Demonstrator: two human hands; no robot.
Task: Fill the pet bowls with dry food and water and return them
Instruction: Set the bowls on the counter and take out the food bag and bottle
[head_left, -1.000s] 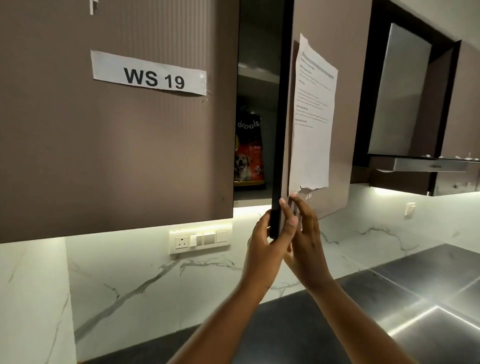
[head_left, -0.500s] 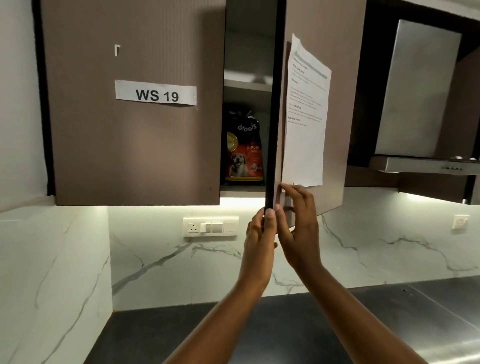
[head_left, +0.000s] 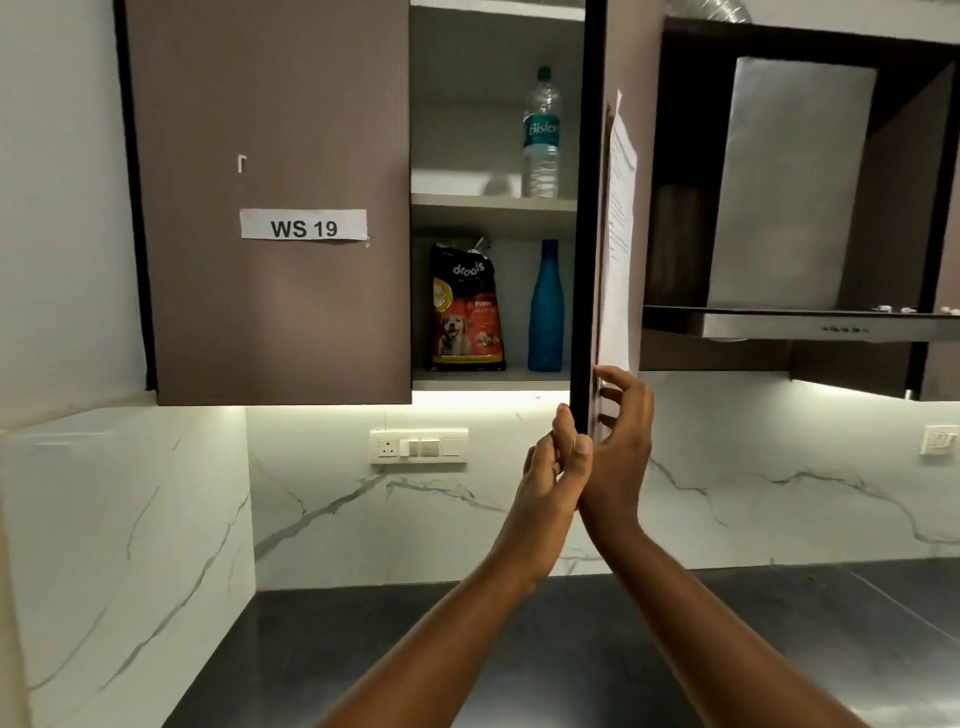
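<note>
- Both hands were at the cabinet door's (head_left: 588, 208) lower corner — left hand (head_left: 553, 480) pinching its edge, right hand (head_left: 621, 441) curled loosely behind.
- The dog food bag (head_left: 467, 309) stood on the bottom shelf beside a blue bottle (head_left: 545, 306); no bowls showed.
- Risk, I'd say — reaching in carelessly could topple that bottle, or snag the taped paper (head_left: 618, 234).

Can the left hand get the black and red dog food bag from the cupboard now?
Probably yes. The brown cabinet door stands swung open, and nothing sits before the black and red dog food bag; the left hand is just below.
</note>
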